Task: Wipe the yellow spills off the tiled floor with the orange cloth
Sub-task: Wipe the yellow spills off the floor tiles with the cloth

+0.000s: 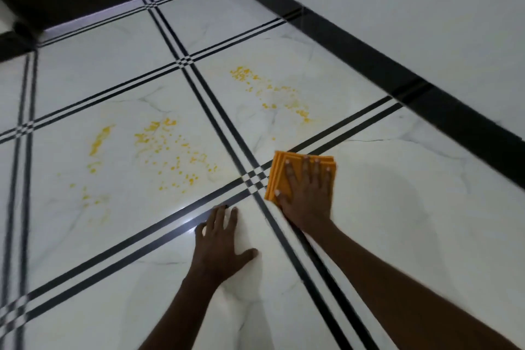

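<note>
Yellow spills (159, 150) speckle the tile far left of my hands, with more spills (270, 91) on the next tile beyond the black stripes. My left hand (220, 247) lies flat and spread on bare floor (397, 221), holding nothing. My right hand (308, 193) presses flat, fingers splayed, on the folded cloth (277, 172) by the stripe crossing, its long edge pointing away from me. Open tile runs right to the black skirting (426, 99).

Folded orange cloth (301, 172) flat on tile, yellow spills (159, 148) (speckled, perhaps partly smeared) across two tiles
</note>
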Available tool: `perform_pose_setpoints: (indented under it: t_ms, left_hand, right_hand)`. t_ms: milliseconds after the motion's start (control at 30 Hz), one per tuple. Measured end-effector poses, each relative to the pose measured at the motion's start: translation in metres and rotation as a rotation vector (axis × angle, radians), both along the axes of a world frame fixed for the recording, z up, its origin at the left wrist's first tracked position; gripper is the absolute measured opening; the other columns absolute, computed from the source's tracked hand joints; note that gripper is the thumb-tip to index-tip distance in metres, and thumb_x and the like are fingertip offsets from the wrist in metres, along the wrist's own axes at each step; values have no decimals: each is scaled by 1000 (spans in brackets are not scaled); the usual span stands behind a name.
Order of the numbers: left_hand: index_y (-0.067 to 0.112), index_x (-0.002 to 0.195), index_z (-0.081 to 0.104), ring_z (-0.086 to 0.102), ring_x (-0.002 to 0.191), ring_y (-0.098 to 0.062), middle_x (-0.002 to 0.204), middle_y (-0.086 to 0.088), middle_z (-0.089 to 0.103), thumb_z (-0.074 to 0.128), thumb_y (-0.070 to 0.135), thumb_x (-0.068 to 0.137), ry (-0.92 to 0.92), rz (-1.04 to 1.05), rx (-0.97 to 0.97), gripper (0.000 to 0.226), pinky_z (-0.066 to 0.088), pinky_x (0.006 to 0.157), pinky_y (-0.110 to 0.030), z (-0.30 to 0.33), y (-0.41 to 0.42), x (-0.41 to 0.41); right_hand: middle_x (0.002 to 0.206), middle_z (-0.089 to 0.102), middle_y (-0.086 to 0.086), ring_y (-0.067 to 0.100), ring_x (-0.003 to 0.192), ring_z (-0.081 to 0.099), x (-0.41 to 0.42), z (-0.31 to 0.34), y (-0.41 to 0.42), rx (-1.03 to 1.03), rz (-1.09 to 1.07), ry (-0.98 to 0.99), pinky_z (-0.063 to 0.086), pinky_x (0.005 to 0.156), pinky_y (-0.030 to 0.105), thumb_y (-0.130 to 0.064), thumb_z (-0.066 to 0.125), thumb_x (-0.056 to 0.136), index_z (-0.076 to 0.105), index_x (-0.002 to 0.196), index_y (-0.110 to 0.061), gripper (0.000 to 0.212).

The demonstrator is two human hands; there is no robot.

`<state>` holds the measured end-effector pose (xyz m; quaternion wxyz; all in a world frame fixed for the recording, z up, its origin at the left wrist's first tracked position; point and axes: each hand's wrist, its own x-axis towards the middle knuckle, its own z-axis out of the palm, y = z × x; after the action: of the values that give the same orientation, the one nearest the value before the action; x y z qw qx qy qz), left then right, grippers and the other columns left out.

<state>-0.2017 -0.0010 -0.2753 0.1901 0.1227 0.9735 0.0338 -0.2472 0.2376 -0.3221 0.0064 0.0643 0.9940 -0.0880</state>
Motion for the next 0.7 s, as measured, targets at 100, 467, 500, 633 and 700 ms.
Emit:
perform_pose_setpoints:
  t_ms: [100,467,500,633,700]
  left_hand:
    - [19,163,9,1,158,-34,170,-15,-4,25,93,56,-3,53,-75,131,16,121,-53,6,-40,13]
    - [31,161,-9,-11,157,-26,169,-2,-19,64,84,67,-60,103,-27,131,11,123,-50,-2,-77,26]
    - [32,161,-10,-11,157,-26,169,-3,-19,65,83,68,-68,108,-29,130,11,123,-50,-1,-77,27]
    - [33,161,-9,-12,157,-25,170,-2,-18,64,82,69,-70,107,-22,127,9,125,-49,4,-83,28]
    - [33,161,-10,-13,157,-24,169,0,-19,64,84,68,-53,108,-12,129,8,125,-49,3,-84,28]
  right_hand:
    - [172,15,17,45,158,14,63,-2,-14,-24,206,11,11,124,68,-68,38,95,18,165,-28,83]
    - [165,28,26,51,152,25,-27,-7,-73,-33,67,7,14,122,70,-67,35,93,31,161,-22,82]
    - [167,25,25,51,153,22,-26,-7,-99,-45,129,10,12,122,69,-67,35,94,28,162,-23,82]
    - [173,9,13,41,159,7,46,-1,-131,-69,433,-14,13,124,68,-70,32,97,15,165,-29,82]
    - [174,9,9,38,160,6,73,-6,-91,-102,410,1,12,125,67,-72,33,96,13,165,-30,83]
